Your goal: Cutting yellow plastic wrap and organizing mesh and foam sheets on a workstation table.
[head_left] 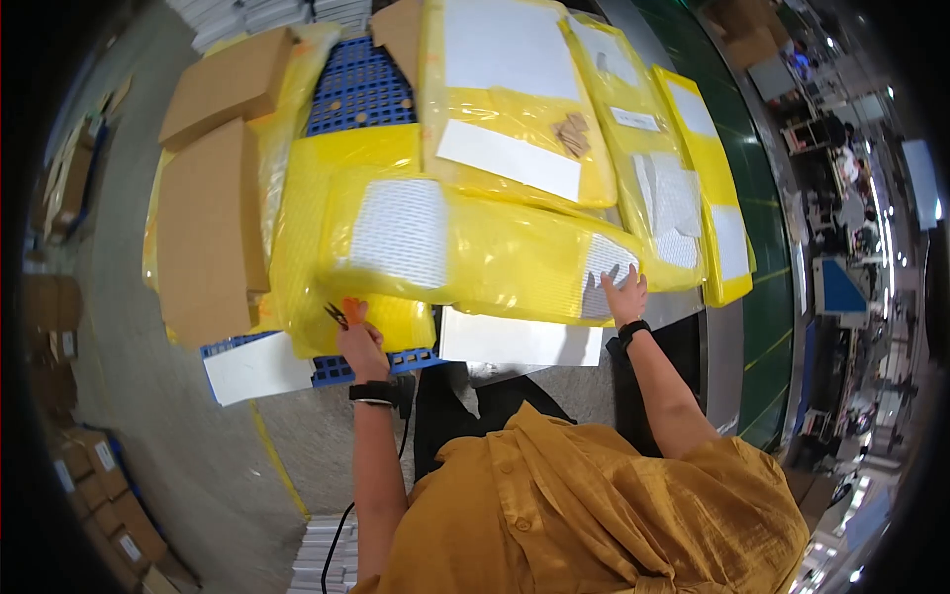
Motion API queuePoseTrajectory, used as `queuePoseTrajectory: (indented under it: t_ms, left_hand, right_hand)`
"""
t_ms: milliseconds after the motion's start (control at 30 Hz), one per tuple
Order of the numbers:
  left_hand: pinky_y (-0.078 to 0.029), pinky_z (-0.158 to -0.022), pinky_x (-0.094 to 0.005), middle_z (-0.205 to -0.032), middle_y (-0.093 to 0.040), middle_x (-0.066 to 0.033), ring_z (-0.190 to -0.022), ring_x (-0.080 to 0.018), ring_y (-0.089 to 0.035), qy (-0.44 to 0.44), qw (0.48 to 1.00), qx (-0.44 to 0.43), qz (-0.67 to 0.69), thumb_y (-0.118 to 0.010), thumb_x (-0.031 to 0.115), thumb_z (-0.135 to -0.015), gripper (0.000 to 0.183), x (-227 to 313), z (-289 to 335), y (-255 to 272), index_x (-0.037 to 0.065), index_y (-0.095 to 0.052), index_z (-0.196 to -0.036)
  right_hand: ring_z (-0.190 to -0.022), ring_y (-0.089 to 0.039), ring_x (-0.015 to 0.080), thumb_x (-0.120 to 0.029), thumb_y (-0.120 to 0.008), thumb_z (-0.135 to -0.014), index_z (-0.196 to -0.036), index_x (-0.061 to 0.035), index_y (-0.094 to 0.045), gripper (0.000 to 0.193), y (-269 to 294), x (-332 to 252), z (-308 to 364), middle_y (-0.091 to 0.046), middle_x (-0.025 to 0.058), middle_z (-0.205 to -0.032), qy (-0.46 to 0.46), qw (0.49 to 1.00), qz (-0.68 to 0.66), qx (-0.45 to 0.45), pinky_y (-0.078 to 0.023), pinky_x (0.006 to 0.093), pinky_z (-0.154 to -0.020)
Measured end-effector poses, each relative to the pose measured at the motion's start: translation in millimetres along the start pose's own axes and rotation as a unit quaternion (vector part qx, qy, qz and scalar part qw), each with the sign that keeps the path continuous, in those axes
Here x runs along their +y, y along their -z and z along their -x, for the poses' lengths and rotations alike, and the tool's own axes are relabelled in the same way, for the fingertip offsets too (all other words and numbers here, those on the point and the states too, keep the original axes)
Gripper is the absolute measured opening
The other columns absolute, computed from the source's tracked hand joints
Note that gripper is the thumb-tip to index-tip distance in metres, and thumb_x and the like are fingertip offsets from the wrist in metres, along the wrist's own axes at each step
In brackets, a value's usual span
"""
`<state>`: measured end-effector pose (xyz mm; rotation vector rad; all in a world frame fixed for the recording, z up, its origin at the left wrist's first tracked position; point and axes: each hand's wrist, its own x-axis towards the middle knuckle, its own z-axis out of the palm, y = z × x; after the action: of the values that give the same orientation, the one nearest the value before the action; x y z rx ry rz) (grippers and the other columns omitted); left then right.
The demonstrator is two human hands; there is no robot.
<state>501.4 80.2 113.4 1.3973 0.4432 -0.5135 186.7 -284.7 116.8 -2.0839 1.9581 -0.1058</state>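
A long yellow plastic package [475,252] with white mesh patches lies across the stack in front of me. My left hand [358,339] is closed around orange-handled scissors [341,313], their tip at the package's near left corner. My right hand [625,294] rests flat with fingers spread on the package's right end, over a white mesh patch. A dark band sits on each wrist.
More yellow packages [515,99] with white labels are piled behind, on a blue pallet [361,89]. Brown cardboard sheets [208,228] lie at left. A green conveyor belt [762,198] runs along the right. Cardboard boxes [109,515] line the floor at lower left.
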Motion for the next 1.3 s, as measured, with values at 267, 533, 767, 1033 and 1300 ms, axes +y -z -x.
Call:
queuePoseTrajectory:
  t_ms: [267,533,767,1033,1300]
  left_hand:
    - [-0.023,-0.036,-0.0223,-0.057,-0.039,0.0065,-0.042,-0.0037,-0.031,0.008,0.996,0.052,0.068,-0.077,0.046,-0.085,0.039,3,-5,-51,0.015,-0.054,-0.077]
    - [-0.030,-0.038,-0.0262,-0.078,-0.063,-0.0003,-0.049,-0.0093,-0.048,-0.076,0.983,0.163,0.031,-0.083,0.032,-0.082,0.039,6,-6,-100,0.011,-0.056,-0.102]
    - [-0.028,-0.036,-0.0268,-0.082,-0.064,-0.0025,-0.051,-0.0141,-0.053,-0.043,0.983,0.169,0.058,-0.083,0.026,-0.082,0.036,12,-8,-109,0.011,-0.055,-0.098]
    - [-0.022,-0.036,-0.0244,-0.069,-0.060,0.0028,-0.043,-0.0085,-0.042,0.099,0.984,0.040,0.146,-0.076,0.029,-0.087,0.021,14,-8,-93,0.015,-0.060,-0.090]
    - [-0.019,-0.036,-0.0242,-0.050,-0.040,0.0072,-0.037,-0.0065,-0.027,0.133,0.988,0.041,0.071,-0.075,0.035,-0.088,0.032,18,13,-88,0.019,-0.054,-0.069]
  right_hand:
    - [-0.117,-0.056,0.0341,-0.038,-0.087,-0.072,-0.140,0.0030,-0.039,0.093,-27,83,-54,-0.050,0.0279,-0.134,-0.094,0.926,-0.361,-0.046,-0.045,0.0410,-0.100]
    - [-0.101,-0.066,0.0232,-0.010,-0.085,-0.077,-0.130,0.0036,-0.050,0.065,7,90,-81,-0.064,0.0164,-0.119,-0.118,0.798,-0.508,-0.301,-0.055,0.0340,-0.088]
    - [-0.104,-0.066,0.0262,0.004,-0.074,-0.082,-0.129,0.0028,-0.052,0.052,26,74,-74,-0.066,0.0155,-0.119,-0.134,0.707,-0.597,-0.354,-0.055,0.0377,-0.090]
    - [-0.103,-0.066,0.0246,0.005,-0.075,-0.079,-0.128,0.0025,-0.054,0.054,47,76,-66,-0.067,0.0133,-0.118,-0.112,0.707,-0.612,-0.337,-0.054,0.0370,-0.090]
    - [-0.101,-0.067,0.0235,0.000,-0.079,-0.078,-0.127,0.0009,-0.056,0.054,2,110,-89,-0.068,0.0113,-0.116,-0.151,0.772,-0.538,-0.303,-0.053,0.0358,-0.091]
